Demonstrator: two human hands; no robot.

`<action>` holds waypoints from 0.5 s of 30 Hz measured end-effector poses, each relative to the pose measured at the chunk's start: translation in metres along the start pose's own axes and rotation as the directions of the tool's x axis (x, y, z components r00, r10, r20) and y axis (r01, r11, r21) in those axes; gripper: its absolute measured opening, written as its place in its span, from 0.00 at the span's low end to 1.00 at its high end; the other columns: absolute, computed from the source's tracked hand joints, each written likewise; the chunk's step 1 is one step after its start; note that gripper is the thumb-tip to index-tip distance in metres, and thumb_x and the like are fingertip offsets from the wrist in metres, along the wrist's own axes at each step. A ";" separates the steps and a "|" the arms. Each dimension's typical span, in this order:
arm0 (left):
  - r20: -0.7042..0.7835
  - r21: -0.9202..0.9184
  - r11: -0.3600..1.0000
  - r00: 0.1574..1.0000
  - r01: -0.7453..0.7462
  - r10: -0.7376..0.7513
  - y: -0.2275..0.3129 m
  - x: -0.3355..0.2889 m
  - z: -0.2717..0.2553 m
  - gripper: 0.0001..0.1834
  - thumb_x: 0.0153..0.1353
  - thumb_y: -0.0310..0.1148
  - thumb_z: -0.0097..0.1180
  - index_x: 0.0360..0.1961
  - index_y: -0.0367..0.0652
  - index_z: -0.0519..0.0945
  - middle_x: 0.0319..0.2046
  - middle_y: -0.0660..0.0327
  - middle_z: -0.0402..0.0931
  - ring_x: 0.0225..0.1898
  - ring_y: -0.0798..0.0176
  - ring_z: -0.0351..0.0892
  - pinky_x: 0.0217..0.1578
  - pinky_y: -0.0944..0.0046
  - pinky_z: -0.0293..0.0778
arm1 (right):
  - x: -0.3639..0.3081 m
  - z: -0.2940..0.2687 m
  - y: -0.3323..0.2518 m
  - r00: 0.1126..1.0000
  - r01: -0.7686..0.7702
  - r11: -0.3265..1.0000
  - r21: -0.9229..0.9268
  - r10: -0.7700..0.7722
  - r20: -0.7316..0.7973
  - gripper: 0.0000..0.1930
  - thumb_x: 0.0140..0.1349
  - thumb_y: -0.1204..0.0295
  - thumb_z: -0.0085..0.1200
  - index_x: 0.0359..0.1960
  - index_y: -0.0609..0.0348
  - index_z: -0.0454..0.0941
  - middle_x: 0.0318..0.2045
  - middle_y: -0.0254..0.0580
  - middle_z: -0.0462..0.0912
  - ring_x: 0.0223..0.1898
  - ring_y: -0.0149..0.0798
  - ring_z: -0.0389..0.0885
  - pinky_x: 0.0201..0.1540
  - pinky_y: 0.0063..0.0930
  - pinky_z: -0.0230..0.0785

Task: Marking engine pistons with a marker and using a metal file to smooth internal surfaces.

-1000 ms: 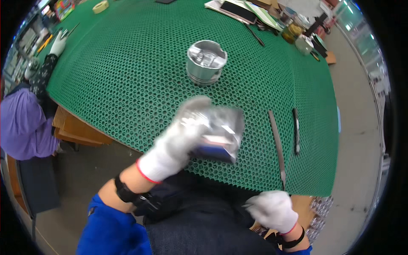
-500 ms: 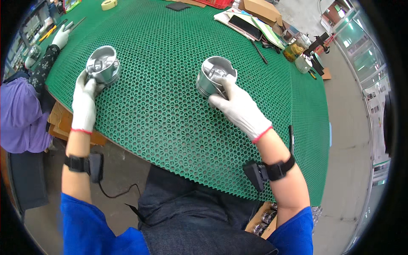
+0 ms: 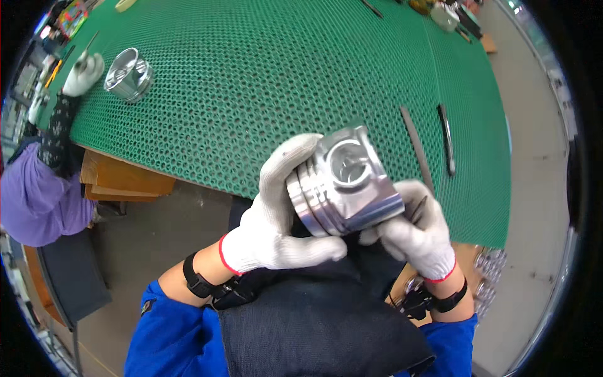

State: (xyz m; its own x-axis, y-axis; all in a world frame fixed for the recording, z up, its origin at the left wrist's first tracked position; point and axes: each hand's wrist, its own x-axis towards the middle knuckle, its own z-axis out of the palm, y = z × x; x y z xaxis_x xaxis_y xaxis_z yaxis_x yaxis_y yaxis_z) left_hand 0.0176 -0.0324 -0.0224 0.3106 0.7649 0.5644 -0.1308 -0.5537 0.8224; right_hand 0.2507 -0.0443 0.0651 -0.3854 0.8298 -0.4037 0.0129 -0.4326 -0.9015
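Observation:
My left hand [image 3: 270,220], in a white knit glove, is wrapped round the ringed end of a silver metal piston [image 3: 358,195]. The piston is tilted above my lap at the mat's near edge, its round pin hole facing up. At its skirt end is my gloved right hand [image 3: 421,235], fingers curled and somewhat blurred. A short, thin dark metal tool [image 3: 419,208] shows between those fingers; its exact kind is unclear. Another piston [image 3: 130,76] stands on the green mat at the far left, apart from both hands.
A flat grey bar [image 3: 414,141] and a black pen-like tool [image 3: 446,139] lie on the green mat [image 3: 251,107] at right. A co-worker's gloved hand [image 3: 85,74] holds a slim tool at far left. Below the right edge, a cardboard box [image 3: 465,254] stands beside more pistons [image 3: 488,264].
My left hand has let go of the left piston and now grips the other one, which has come off the mat toward me. My right hand has moved nearer my body. The view has shifted.

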 end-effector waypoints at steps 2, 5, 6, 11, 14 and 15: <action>0.017 0.153 0.987 0.998 0.056 -0.059 0.006 0.004 0.008 0.66 0.35 0.42 0.80 0.71 0.36 0.49 0.66 0.45 0.54 0.66 0.48 0.60 0.65 0.50 0.60 | -0.015 -0.019 0.026 0.974 0.152 0.988 -0.038 -0.156 -0.165 0.23 0.60 0.78 0.58 0.57 0.64 0.67 0.34 0.50 0.84 0.18 0.24 0.72 0.18 0.15 0.61; 0.061 0.196 0.980 0.997 0.039 -0.052 0.007 0.002 0.016 0.71 0.33 0.41 0.81 0.73 0.35 0.44 0.66 0.45 0.53 0.66 0.47 0.60 0.64 0.49 0.62 | -0.033 -0.045 0.050 0.943 0.130 0.983 -0.132 -0.164 -0.290 0.24 0.62 0.71 0.56 0.59 0.64 0.66 0.34 0.47 0.82 0.16 0.21 0.68 0.18 0.14 0.61; 0.086 0.203 0.978 0.994 0.045 -0.063 0.010 0.003 0.018 0.71 0.33 0.41 0.81 0.73 0.35 0.44 0.66 0.45 0.53 0.66 0.47 0.60 0.64 0.49 0.62 | -0.037 -0.050 0.059 0.939 0.126 0.984 -0.129 -0.160 -0.303 0.24 0.62 0.68 0.55 0.59 0.65 0.66 0.34 0.47 0.82 0.16 0.21 0.68 0.18 0.14 0.61; 0.226 0.460 0.887 0.962 0.033 -0.152 0.027 0.007 0.022 0.80 0.32 0.42 0.83 0.74 0.39 0.31 0.65 0.43 0.53 0.65 0.47 0.60 0.65 0.48 0.61 | -0.047 -0.058 0.087 0.924 0.196 0.980 -0.029 -0.195 -0.330 0.27 0.63 0.57 0.54 0.56 0.67 0.70 0.34 0.46 0.82 0.16 0.21 0.66 0.18 0.14 0.60; 0.240 0.490 0.871 0.954 0.042 -0.181 0.031 0.006 0.022 0.80 0.31 0.41 0.83 0.74 0.40 0.31 0.65 0.43 0.53 0.66 0.47 0.59 0.65 0.49 0.61 | -0.046 -0.058 0.091 0.913 0.272 0.962 -0.030 -0.268 -0.308 0.28 0.65 0.52 0.51 0.53 0.68 0.72 0.34 0.46 0.82 0.15 0.20 0.65 0.18 0.13 0.58; 0.244 0.492 0.869 0.952 0.041 -0.183 0.032 0.007 0.022 0.80 0.31 0.41 0.83 0.74 0.40 0.31 0.65 0.43 0.53 0.66 0.47 0.59 0.65 0.49 0.61 | -0.046 -0.058 0.093 0.908 0.303 0.953 -0.013 -0.293 -0.300 0.29 0.66 0.50 0.50 0.53 0.68 0.73 0.34 0.46 0.82 0.15 0.20 0.65 0.18 0.13 0.57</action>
State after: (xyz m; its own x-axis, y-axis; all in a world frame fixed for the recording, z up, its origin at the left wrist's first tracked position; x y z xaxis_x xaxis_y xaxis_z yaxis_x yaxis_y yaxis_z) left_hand 0.0364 -0.0521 0.0060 0.5494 0.7494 0.3694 0.3626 -0.6122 0.7027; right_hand 0.3234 -0.1024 -0.0095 -0.0772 0.9858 -0.1492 -0.0927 -0.1561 -0.9834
